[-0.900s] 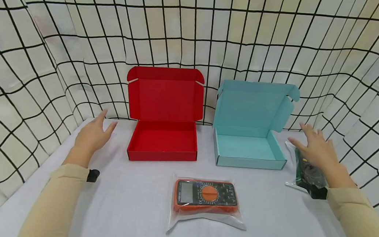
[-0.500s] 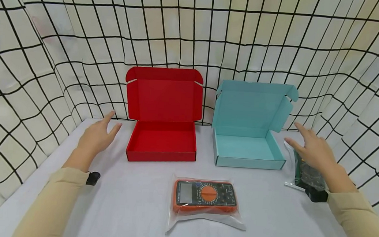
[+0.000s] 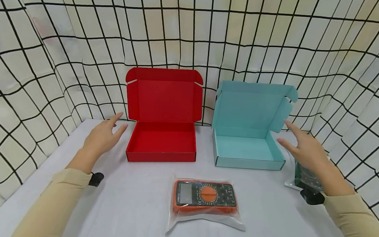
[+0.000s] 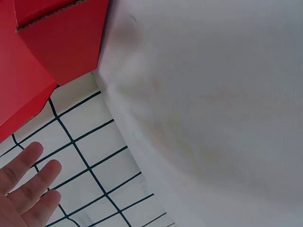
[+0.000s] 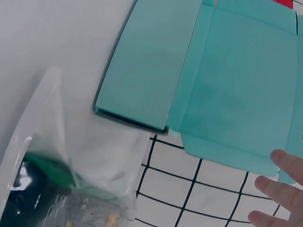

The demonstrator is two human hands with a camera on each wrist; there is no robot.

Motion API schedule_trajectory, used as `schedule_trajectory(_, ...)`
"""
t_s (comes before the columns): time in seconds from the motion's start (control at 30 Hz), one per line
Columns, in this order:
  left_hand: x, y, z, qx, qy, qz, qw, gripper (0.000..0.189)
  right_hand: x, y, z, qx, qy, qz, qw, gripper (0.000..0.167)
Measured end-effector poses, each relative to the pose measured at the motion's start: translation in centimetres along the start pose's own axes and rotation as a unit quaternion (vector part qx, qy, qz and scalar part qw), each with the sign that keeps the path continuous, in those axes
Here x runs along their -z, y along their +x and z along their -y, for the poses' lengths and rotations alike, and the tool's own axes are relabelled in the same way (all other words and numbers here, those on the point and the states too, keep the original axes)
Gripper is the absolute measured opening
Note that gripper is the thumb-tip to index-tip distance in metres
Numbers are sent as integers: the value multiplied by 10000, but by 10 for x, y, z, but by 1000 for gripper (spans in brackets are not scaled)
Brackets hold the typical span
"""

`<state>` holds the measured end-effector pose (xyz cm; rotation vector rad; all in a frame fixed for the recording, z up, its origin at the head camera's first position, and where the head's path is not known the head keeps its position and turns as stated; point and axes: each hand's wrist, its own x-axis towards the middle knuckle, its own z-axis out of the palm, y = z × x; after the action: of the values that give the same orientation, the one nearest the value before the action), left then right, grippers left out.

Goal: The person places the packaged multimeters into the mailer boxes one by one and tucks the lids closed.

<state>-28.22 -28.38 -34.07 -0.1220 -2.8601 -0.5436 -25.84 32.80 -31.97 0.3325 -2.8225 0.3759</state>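
**Left hand (image 3: 101, 138) and right hand (image 3: 307, 149) held nothing**

With fingers (image 4: 42, 179) extended, the left hand hung just beside the red box (image 3: 161, 157). The right hand, likewise outstretched, was near the turquoise box (image 3: 249, 163) and a bagged green item (image 3: 302, 176). Both boxes stood with lids (image 3: 164, 100) raised. A bagged orange multimeter (image 3: 205, 198) lay before them on the white worktop (image 3: 130, 202).

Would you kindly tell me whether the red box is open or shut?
The red box is open: its lid stands raised at the back, and its inside shows.
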Motion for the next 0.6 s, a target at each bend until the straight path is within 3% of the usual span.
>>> schedule_trajectory(0.37, -2, 0, 3, -105, -2, 63, 9999, 70, -2, -1, 29, 839, 494, -230, 9950, 67)
schedule_trajectory(0.6, -1, 2, 7, -231, -279, 308, 9989, 72, -7, -1, 54, 1180, 819, -177, 9895, 66)
